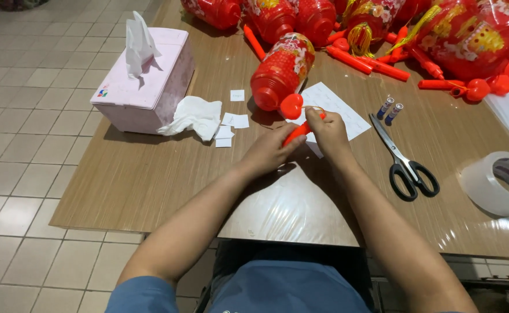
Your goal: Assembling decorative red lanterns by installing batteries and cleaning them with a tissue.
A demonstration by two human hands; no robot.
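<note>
My left hand (pixel 269 153) and my right hand (pixel 328 132) both grip a short red plastic stick (pixel 296 133) above the wooden table (pixel 138 174). A thin wire runs from the stick's far end to a red heart-shaped piece (pixel 291 106). That piece hangs at the mouth of a red lantern (pixel 281 69) with a flower print, lying on its side just beyond my hands. A white sheet of paper (pixel 335 107) lies under my right hand.
A pink tissue box (pixel 150 81), a crumpled tissue (pixel 195 116) and small paper scraps (pixel 234 120) lie to the left. Black-handled scissors (pixel 405 162), two small batteries (pixel 389 110) and a tape roll (pixel 501 182) sit to the right. Several red lanterns (pixel 469 35) and red sticks (pixel 376 65) fill the far side.
</note>
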